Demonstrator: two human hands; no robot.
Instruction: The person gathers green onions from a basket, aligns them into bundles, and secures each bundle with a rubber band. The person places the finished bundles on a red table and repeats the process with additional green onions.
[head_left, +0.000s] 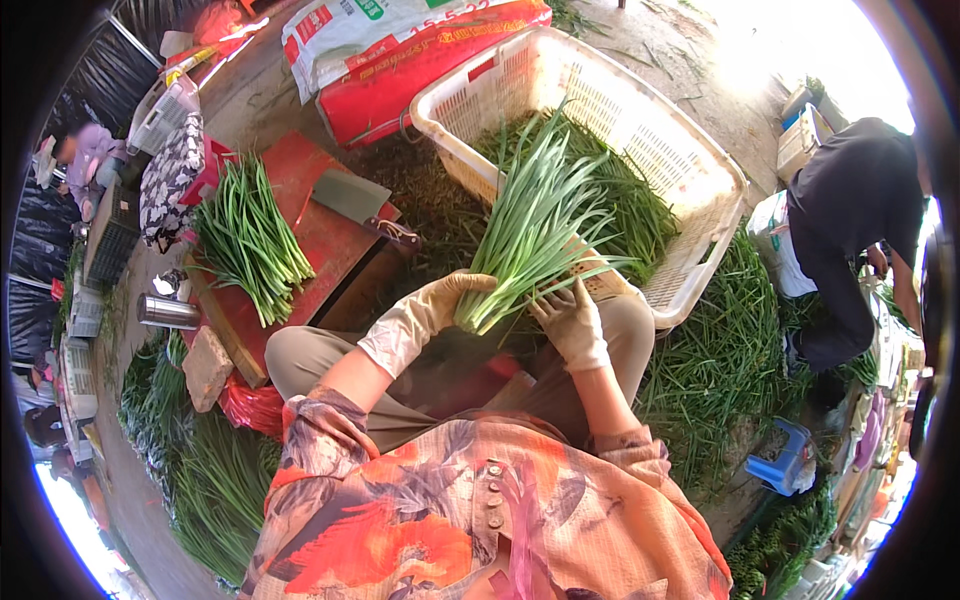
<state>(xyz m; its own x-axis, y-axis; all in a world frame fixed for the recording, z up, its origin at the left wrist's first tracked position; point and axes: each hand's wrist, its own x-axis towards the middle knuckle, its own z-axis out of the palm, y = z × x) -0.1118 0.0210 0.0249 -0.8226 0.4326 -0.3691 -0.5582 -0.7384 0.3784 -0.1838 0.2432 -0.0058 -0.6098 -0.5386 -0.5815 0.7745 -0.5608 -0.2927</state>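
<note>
My left hand (442, 296), in a pale glove, is closed around the lower stems of a bunch of garlic chives (536, 202). The leaves fan up and away over a plastic basket's near edge. My right hand (571, 322), gloved too, is at the bunch's lower right with fingers apart. Its fingertips are by a few stray leaves; whether they pinch one is unclear. Left of my hands, a second chive bunch (251, 236) lies on a red board (330, 255). A cleaver (352, 196) rests on the board's far right part, its handle sticking out past the edge.
The white basket (637, 112) holds loose green leaves (645, 217). A red and white sack (420, 67) lies beyond. Cut greens (705, 360) cover the ground at right, near a bent-over person (840, 225) and a blue stool (780, 457). A steel flask (169, 310) and brick (208, 367) are left.
</note>
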